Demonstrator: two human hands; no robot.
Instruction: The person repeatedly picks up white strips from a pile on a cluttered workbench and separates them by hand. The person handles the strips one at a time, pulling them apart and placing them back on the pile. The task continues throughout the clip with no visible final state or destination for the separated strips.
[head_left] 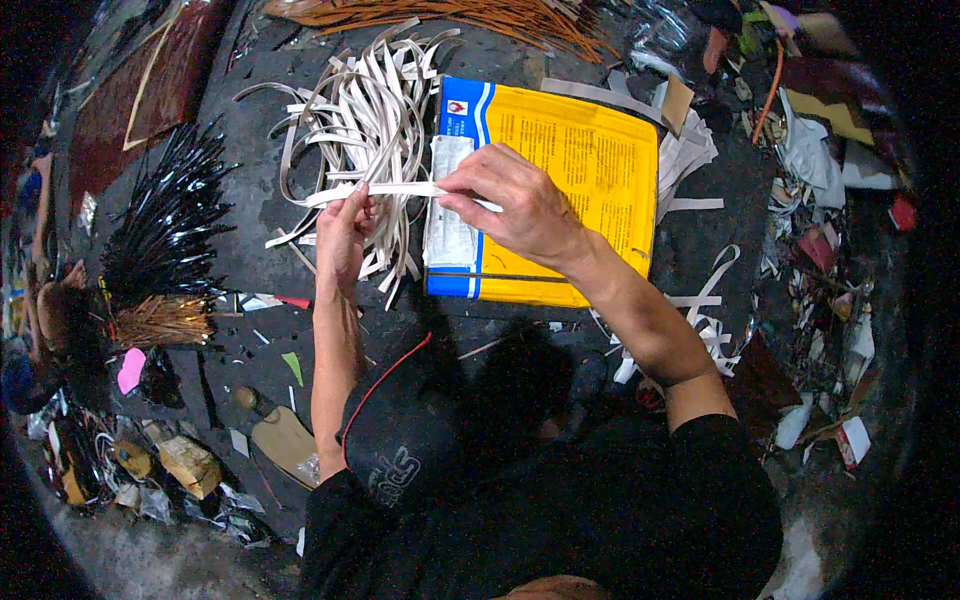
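A white flat strip is stretched level between my two hands. My left hand pinches it between thumb and fingers, beside a loose heap of similar white strips. My right hand is closed on the strip's other end, with a bit of white showing below its fingers. Under my right hand lies a flat yellow and blue printed sheet. On the sheet's left side is a worn whitish patch, partly covered by that hand.
More pale strips lie right of the sheet, with curled ones below. At left is a bundle of shiny black strands; brown strands lie at the far edge. Scraps litter the right side. A red cord lies near my left forearm.
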